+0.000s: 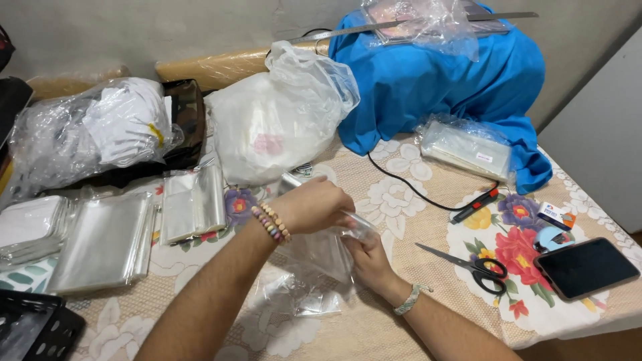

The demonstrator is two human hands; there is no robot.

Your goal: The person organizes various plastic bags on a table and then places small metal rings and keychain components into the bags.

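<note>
Left hand reaches in from above, fingers curled, pinching the clear bag at its upper edge. Right hand pinches it from below, both touching it, beside the scissors.

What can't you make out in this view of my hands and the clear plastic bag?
- Clear plastic bag, head view: its contents, if any, are hidden by the left hand and right hand.
- Thing under the blue cloth: fully covered.
- Black crate: cut off by the bottom-left edge.
</note>
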